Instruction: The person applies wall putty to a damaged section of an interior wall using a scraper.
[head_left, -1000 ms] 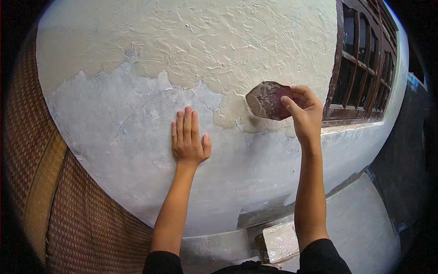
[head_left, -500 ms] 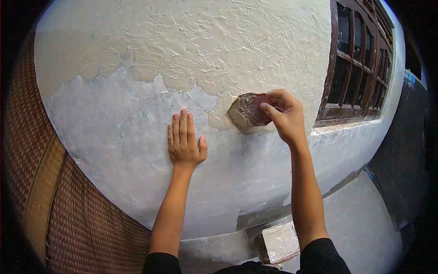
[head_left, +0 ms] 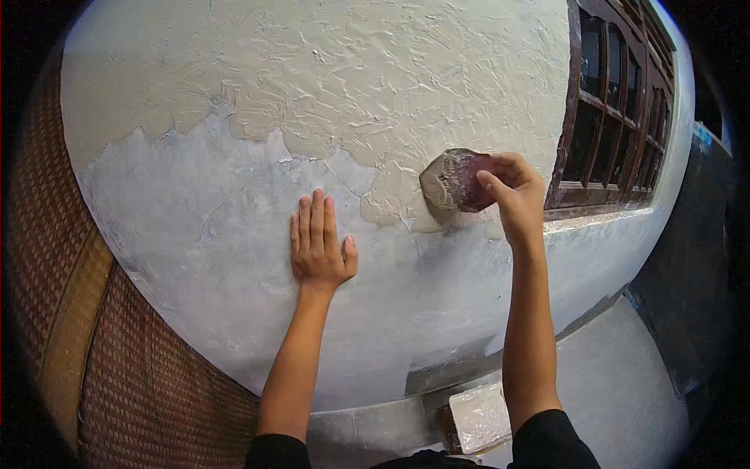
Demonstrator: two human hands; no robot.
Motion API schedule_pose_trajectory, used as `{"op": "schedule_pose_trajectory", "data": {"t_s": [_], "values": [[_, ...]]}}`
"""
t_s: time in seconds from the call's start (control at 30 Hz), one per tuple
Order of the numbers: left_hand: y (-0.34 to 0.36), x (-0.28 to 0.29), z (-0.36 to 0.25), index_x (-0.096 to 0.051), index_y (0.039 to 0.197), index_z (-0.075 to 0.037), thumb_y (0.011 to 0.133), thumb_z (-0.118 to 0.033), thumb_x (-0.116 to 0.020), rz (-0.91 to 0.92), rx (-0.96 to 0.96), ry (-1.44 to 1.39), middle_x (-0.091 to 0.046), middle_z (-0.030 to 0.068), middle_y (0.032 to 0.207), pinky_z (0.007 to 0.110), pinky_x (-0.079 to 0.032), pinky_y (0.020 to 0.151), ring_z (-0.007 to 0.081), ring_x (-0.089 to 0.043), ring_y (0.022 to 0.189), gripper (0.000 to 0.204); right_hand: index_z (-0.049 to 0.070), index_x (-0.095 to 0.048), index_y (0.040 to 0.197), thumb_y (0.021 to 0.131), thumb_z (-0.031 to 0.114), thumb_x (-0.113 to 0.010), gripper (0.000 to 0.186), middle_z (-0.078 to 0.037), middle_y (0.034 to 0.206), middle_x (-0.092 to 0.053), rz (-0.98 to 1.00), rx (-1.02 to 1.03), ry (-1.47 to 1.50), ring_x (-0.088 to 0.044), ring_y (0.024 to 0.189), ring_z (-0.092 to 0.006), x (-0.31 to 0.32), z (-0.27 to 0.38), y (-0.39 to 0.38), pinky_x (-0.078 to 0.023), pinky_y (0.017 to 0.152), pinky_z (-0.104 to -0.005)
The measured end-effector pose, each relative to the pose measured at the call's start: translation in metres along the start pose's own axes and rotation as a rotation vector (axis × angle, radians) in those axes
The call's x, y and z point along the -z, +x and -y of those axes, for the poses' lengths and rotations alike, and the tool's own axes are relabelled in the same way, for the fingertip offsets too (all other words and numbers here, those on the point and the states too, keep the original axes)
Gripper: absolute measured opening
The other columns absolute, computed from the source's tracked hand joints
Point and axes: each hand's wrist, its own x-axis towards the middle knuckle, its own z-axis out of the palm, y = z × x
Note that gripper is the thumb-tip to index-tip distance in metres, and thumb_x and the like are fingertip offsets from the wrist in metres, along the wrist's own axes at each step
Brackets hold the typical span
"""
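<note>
My left hand (head_left: 321, 248) lies flat on the bare grey part of the wall (head_left: 242, 297), fingers pointing up and thumb apart, holding nothing. To its right, my right hand (head_left: 512, 195) pinches a dark red, flat scraper (head_left: 461, 181) between thumb and fingers. Pale filler smears cover the scraper's left side, which rests against or very near the wall by the lower border of the cream filler coat (head_left: 391, 86). That coat has a rough, ridged texture and a ragged lower edge running leftward above my left hand.
A brown wooden window frame (head_left: 574, 195) with dark panes stands at the right above a pale sill. Below, a container of cream filler (head_left: 478, 418) sits on the grey floor (head_left: 601, 383). Woven brown panelling (head_left: 156, 375) with a wooden strip borders the left.
My right hand has moved the scraper to the right and slightly upward along the wall, toward the window. My left hand has stayed almost in place.
</note>
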Motion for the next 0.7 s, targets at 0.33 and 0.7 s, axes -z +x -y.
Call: {"op": "schedule_pose_trajectory", "data": {"t_s": [0.33,0.7], "values": [[0.000,0.000,-0.001,-0.032,0.139,0.002,0.082,-0.028,-0.045,-0.006,0.001,0.026,-0.032,0.0190,0.146,0.051,-0.022,0.109,0.0375,-0.027,0.136,0.066,-0.003,-0.061,0.099,0.079,-0.003,-0.065,0.020,-0.008,0.086,-0.066,-0.017,0.052,0.042,-0.063,0.074,-0.0125,0.003,0.003,-0.003,-0.051,0.062,-0.0237],[0.001,0.000,0.000,-0.037,0.138,-0.001,0.086,-0.030,-0.040,-0.050,0.010,0.060,-0.036,0.0147,0.145,0.048,-0.027,0.108,0.0342,-0.033,0.134,0.060,-0.004,-0.060,0.101,0.078,-0.001,-0.067,0.024,-0.008,0.085,-0.066,-0.022,0.032,0.055,-0.062,0.073,-0.0120,0.004,0.001,-0.001,-0.050,0.063,-0.0237]]}}
